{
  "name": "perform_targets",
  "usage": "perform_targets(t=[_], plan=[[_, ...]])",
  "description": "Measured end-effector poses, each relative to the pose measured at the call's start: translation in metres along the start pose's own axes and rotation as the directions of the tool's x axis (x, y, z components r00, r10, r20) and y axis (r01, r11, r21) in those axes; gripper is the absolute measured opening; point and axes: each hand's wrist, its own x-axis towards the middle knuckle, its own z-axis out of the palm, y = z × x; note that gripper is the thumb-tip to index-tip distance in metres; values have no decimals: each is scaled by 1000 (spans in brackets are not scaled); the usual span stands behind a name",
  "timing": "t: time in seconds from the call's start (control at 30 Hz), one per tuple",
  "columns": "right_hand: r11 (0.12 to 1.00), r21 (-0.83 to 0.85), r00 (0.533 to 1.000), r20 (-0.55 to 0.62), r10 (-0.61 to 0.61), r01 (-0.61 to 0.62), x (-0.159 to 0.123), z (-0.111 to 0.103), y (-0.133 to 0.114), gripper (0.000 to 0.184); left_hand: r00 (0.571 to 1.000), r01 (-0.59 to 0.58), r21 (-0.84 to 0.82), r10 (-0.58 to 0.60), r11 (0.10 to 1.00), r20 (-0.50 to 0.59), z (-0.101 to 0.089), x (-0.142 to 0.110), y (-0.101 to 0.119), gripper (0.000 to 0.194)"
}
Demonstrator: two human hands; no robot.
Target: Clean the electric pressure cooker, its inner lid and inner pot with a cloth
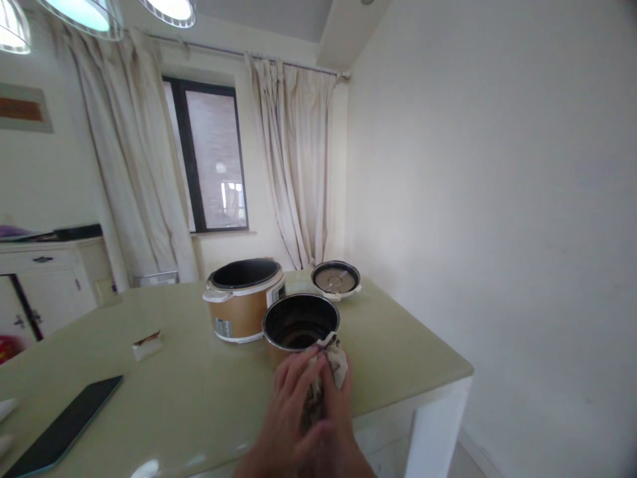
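Both my hands are together at the near rim of a cooking pot (293, 318), which has a dark inside and a pale metal rim. A crumpled, patterned cloth (338, 365) is bunched between them against the pot's near right side. My left hand (288, 405) presses its fingers over the cloth, close to the pot wall. On the other side, my right hand (341, 411) closes round the cloth, its fingers partly hidden. Just behind the pot stands a brown and white rice cooker body (243, 312), uncovered. A round lid (336, 277) lies behind the pot to the right.
The pale green table (398, 345) ends at a corner on the right, near a white wall (497, 199). A dark flat tablet-like object (67, 425) lies front left. Farther back is a small white packet (148, 345). A cabinet (54, 272) stands far left.
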Motion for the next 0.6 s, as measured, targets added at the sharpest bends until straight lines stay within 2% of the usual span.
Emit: perform_targets(t=[0.07,0.1,0.13,0.2,0.3,0.37,0.43,0.5,0.57,0.6], plan=[[982,119,988,67,136,-143,-2,-5,-11,60,1000,-12,63,14,998,-28,20,-31,-9,99],[965,159,976,103,194,-208,-5,-8,-15,62,999,26,80,-23,996,-40,29,-40,-13,108],[954,173,963,155,220,-245,-8,-10,-20,63,995,87,85,-81,993,-64,36,-45,-16,110],[956,151,946,249,208,-250,-14,-14,-28,63,967,220,61,-209,974,-144,43,-42,-19,99],[992,47,940,329,91,-113,-15,-21,-45,65,913,312,-23,-306,950,-270,38,-24,-22,74],[998,-54,895,445,36,-14,-7,-26,-62,60,894,302,-45,-300,952,-333,30,-15,-27,64],[979,-175,839,543,12,100,6,-25,-83,51,856,318,-38,-304,947,-419,24,-12,-35,59],[904,-302,833,545,-98,304,21,-15,-103,45,800,371,-32,-337,928,-496,21,-11,-46,58],[737,-435,803,545,-241,517,35,5,-115,42,759,432,-28,-380,902,-528,19,-8,-58,56],[639,-501,775,579,-254,584,41,18,-118,42,744,467,-31,-411,884,-526,19,-5,-63,55]])
